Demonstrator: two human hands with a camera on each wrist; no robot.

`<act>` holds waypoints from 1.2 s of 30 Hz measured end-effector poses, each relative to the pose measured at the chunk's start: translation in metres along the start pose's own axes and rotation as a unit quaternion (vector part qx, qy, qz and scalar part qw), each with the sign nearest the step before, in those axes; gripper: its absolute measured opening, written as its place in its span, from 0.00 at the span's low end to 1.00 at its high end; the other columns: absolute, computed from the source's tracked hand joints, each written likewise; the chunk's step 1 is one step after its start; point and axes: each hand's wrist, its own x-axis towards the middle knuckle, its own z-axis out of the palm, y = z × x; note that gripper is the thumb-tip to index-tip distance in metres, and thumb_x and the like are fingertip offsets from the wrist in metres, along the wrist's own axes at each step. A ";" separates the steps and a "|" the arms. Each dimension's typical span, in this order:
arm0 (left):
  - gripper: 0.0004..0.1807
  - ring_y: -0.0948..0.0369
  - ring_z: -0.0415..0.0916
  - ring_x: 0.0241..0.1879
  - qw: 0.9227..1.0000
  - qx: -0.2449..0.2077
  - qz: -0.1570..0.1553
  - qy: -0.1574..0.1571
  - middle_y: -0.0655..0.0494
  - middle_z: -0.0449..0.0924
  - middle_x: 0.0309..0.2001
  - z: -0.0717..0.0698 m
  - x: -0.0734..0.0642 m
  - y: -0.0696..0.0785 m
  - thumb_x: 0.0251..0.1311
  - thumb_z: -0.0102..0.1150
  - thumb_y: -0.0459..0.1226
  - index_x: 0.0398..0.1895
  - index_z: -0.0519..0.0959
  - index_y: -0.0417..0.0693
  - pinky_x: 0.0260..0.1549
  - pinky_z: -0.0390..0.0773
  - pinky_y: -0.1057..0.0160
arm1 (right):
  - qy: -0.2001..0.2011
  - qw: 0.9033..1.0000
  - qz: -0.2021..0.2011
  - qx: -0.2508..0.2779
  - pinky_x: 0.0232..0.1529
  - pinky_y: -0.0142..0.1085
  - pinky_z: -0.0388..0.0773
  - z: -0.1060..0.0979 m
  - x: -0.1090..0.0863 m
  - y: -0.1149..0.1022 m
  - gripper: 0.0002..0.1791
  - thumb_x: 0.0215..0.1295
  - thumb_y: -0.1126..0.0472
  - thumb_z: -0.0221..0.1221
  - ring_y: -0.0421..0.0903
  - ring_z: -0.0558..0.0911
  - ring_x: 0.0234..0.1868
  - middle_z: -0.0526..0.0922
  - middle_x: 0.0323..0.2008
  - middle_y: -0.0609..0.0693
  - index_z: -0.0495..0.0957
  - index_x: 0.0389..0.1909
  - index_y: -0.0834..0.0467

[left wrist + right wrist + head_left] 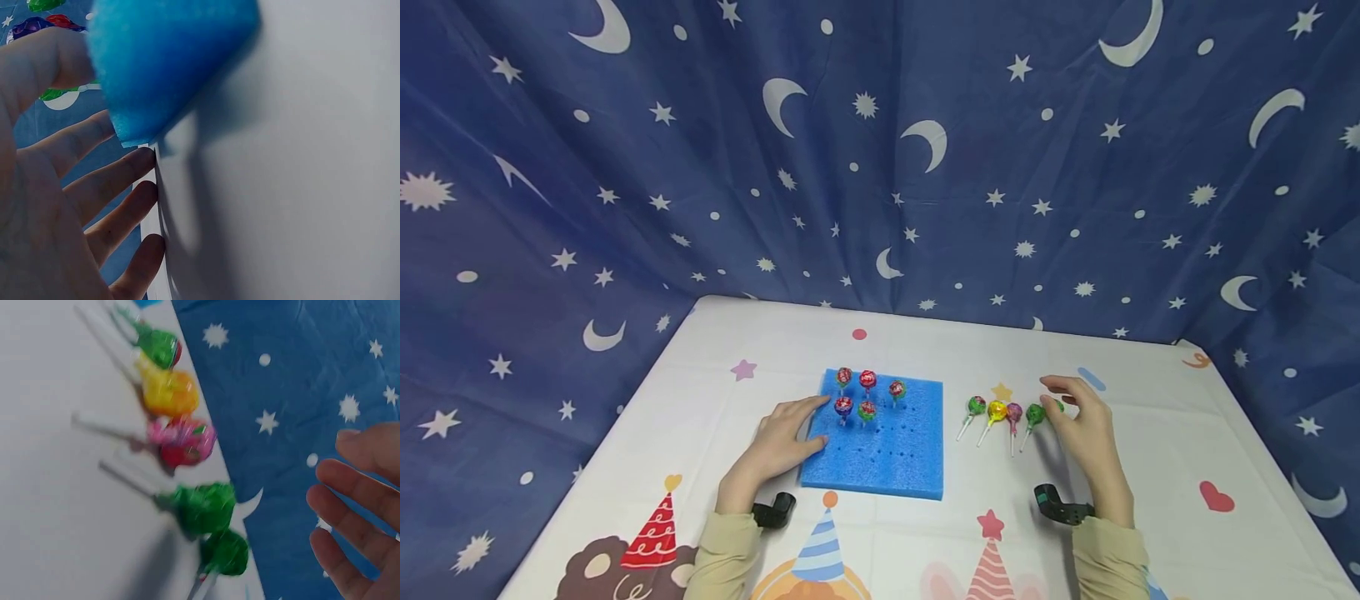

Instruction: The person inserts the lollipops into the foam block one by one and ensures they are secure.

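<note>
My left hand (778, 437) rests at the left edge of a blue foam board (880, 458), its thumb and fingers spread along that side. Several wrapped lollipops, among them a purple-blue one (843, 407) and a red one (868, 379), stand in the board's back left part. To the right of the board, my right hand (1086, 429) hovers beside a row of lollipops lying on the table. The row has a red-green lollipop (976, 405), a yellow one (172, 392), a pink one (187, 442) and green ones (209, 509). No lollipop is between the right hand's fingers.
Small holes dot the rest of the foam board. The white table cover (1157, 433) carries printed party hats, a heart and stars. Behind the table hangs a dark blue curtain (970, 275) with moons and stars.
</note>
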 end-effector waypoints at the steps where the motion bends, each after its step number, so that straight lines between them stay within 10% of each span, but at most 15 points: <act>1: 0.33 0.43 0.58 0.69 1.000 0.000 -0.002 0.000 0.46 0.65 0.70 0.000 0.000 -0.001 0.59 0.59 0.43 0.69 0.66 0.50 0.60 0.59 0.36 | -0.003 1.000 0.005 0.001 0.52 0.40 0.72 0.000 0.000 0.003 0.14 0.62 0.69 0.59 0.52 0.78 0.49 0.83 0.46 0.57 0.79 0.49 0.61; 11: 0.34 0.44 0.58 0.69 1.000 -0.001 -0.006 -0.003 0.47 0.65 0.70 0.002 0.001 0.000 0.59 0.59 0.44 0.70 0.65 0.51 0.61 0.58 0.36 | -0.047 0.998 0.040 -0.005 0.54 0.56 0.70 0.003 -0.001 0.034 0.16 0.63 0.68 0.58 0.61 0.75 0.53 0.77 0.53 0.63 0.76 0.53 0.64; 36: 0.34 0.43 0.58 0.69 1.000 -0.002 -0.008 -0.001 0.46 0.65 0.70 0.002 0.000 -0.002 0.58 0.60 0.44 0.69 0.65 0.51 0.61 0.58 0.36 | -0.117 0.987 0.071 -0.085 0.49 0.58 0.70 0.012 0.001 0.051 0.23 0.59 0.68 0.60 0.61 0.73 0.49 0.78 0.50 0.67 0.73 0.57 0.65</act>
